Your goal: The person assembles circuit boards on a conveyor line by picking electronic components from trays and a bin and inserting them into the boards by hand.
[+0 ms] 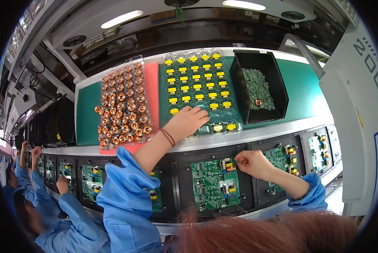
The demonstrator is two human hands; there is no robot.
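My left hand (186, 122) reaches over the clear plastic tray (168, 67) of yellow-topped transformers (197, 87). Its fingers are spread and curved, with their undersides out of sight; nothing held shows. My right hand (254, 163) is closed in a pinch beside the upper right corner of a green circuit board (208, 185). Whatever sits in that pinch, if anything, is too small to name. Close to those fingertips stands a cluster of yellow and orange components (229, 167) on the board. The board lies in a black carrier frame (182, 179).
Left of the transformers, a tray of copper-wound coils (120, 103) rests on a red sheet (152, 84). A black bin (281, 90) holds small grey-green pieces (256, 86) and one coil (258, 102). Other boards (281, 162) line the conveyor. Co-workers in blue sleeves (77, 215) are at left.
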